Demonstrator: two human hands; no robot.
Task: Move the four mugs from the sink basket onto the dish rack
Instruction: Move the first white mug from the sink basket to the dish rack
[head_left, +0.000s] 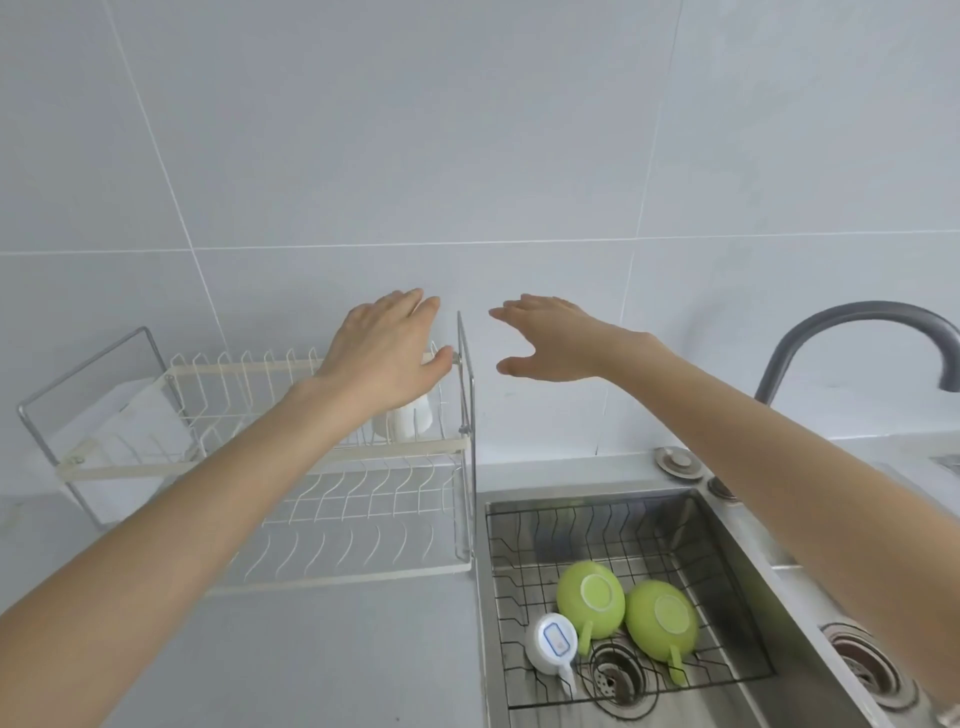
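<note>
A white mug (404, 422) stands on the upper tier of the cream wire dish rack (291, 457), at its right end. My left hand (387, 353) hovers just above that mug, palm down, fingers spread, holding nothing. My right hand (550, 340) floats open to the right of the rack's end frame, above the counter. Down in the sink, the black wire basket (623, 540) holds two green mugs (591, 597) (661, 621) upside down and a white mug (551, 644) with a blue mark on its base.
The steel sink (769, 540) lies at the lower right with a dark curved faucet (852, 338) behind it. A folded white cloth (130, 431) sits at the rack's left end. Grey counter (311, 665) runs in front of the rack; the tiled wall is close behind.
</note>
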